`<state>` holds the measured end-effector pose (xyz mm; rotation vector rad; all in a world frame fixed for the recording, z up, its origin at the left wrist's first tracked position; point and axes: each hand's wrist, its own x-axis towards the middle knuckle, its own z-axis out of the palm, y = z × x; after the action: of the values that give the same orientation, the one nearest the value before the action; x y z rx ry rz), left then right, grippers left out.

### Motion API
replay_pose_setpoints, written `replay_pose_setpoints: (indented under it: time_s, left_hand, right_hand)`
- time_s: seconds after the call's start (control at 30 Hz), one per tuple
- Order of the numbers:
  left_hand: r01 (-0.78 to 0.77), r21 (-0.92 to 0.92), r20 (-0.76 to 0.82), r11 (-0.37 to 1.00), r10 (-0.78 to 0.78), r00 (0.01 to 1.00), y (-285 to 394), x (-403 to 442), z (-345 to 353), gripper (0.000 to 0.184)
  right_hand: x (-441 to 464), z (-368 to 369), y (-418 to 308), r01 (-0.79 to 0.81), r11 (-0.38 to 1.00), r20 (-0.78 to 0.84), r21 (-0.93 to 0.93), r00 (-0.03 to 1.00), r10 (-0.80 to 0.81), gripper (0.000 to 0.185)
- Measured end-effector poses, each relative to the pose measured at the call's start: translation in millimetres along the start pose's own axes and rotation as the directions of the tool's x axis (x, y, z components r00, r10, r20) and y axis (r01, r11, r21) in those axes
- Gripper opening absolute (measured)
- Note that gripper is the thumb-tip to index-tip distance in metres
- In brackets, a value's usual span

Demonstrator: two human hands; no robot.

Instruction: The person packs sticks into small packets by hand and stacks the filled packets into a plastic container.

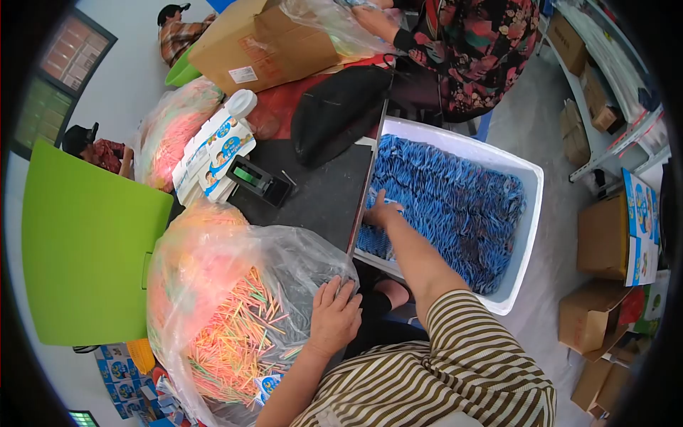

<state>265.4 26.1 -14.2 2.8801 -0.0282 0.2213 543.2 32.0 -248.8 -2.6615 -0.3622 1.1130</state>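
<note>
My left hand [334,317] lies with its fingers spread over the edge of a large clear plastic bag [295,249]. Many thin pink, orange, yellow and green sticks [238,334] fill the bag, with a small blue-and-white packet [268,388] near its bottom. My right hand [384,211] reaches into a white bin [532,213] at the side of the table. Its fingers are closed around a blue-and-white packet, mostly hidden by the hand. Rows of small blue packets [455,206] are packed tightly in that bin.
A black tabletop [320,192] carries a black device [257,181], white printed cartons [213,153] and a black cloth bag [338,114]. Behind are a cardboard box [267,50] and a person in a floral top [477,50]. A green panel [92,249] stands left; boxes [594,317] line the right.
</note>
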Motion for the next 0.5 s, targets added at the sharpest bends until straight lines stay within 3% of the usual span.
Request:
replay_pose_setpoints:
  time_s: [0.1,0.2,0.27,0.4,0.47,0.5]
  left_hand:
    - [0.01,-0.005,-0.006,1.0,-0.01,1.0,0.8,0.5,-0.4,0.032]
    - [0.022,-0.01,-0.016,1.0,-0.022,1.0,0.0,0.0,2.5,0.031]
    - [0.018,-0.007,-0.013,1.0,-0.018,1.0,0.7,-0.3,2.0,0.031]
    - [0.016,-0.001,-0.023,1.0,-0.016,1.0,-0.2,0.2,2.8,0.032]
    - [0.019,-0.004,-0.021,1.0,-0.019,1.0,0.7,1.1,1.9,0.032]
    - [0.024,-0.009,-0.022,1.0,-0.024,0.999,1.2,1.7,1.7,0.032]
  right_hand:
    - [-48.7,-61.5,10.4,0.111,0.967,0.074,0.23,0.989,-0.131,0.099]
    - [-90.2,-108.8,23.1,-0.016,0.914,0.258,0.404,0.961,-0.097,0.096]
    - [-97.9,-121.8,38.4,0.006,0.886,0.339,0.464,0.923,-0.184,0.094]
    - [-52.1,-85.0,57.2,0.025,0.836,0.267,0.548,0.942,-0.203,0.089]
    - [-38.9,-65.2,52.3,-0.209,0.614,0.335,0.761,0.937,-0.096,0.086]
    - [-30.7,-52.1,46.0,-0.172,0.613,0.289,0.771,0.953,-0.095,0.083]
